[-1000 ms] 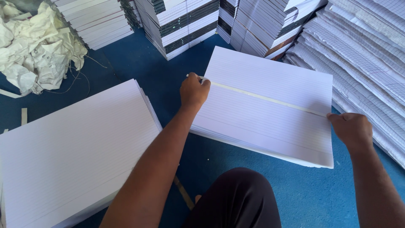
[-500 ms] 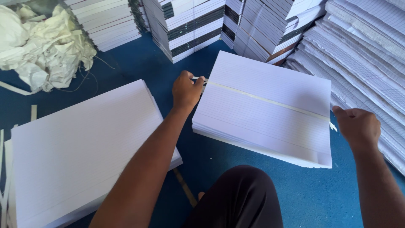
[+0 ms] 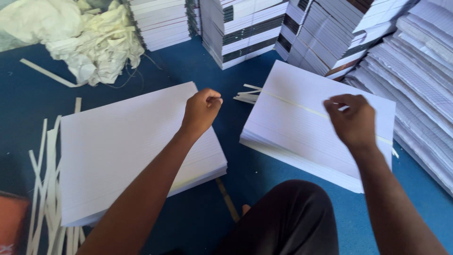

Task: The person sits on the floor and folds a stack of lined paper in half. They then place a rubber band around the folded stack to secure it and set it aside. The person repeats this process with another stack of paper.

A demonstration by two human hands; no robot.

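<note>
Head view: right hand (image 3: 353,122) pinches a thin pale paper strap (image 3: 302,108) lying across the white ruled paper stack (image 3: 306,137) at three o'clock on the blue floor (image 3: 198,66). Left hand (image 3: 200,112), fist clenched, hovers over another white ruled paper stack (image 3: 118,146) at nine o'clock.

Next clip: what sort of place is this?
Probably a print or bookbinding workshop, worked on the floor. Tall stacks of bound booklets line the back, two thick white ruled-paper stacks lie on blue flooring, and trimmed white paper strips litter the left.
</note>
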